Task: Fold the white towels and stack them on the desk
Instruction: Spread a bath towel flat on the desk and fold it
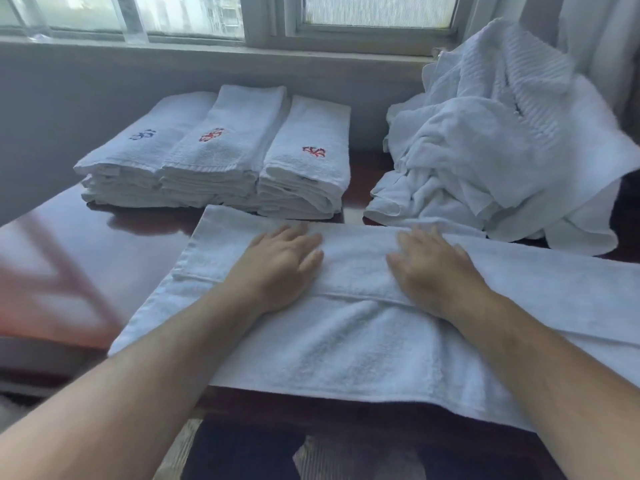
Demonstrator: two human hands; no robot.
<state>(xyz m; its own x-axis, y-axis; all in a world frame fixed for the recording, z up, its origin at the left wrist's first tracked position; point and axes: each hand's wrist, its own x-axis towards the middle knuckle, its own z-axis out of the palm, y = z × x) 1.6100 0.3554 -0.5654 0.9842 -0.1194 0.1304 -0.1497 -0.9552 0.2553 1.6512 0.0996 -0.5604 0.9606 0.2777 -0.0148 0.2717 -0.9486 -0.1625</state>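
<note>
Pressing towel, right end cropped.

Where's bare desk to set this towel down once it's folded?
Bare desk lies left of the flat towel, in front of the stacks. A narrow strip separates stacks and heap. The right side is crowded.
</note>
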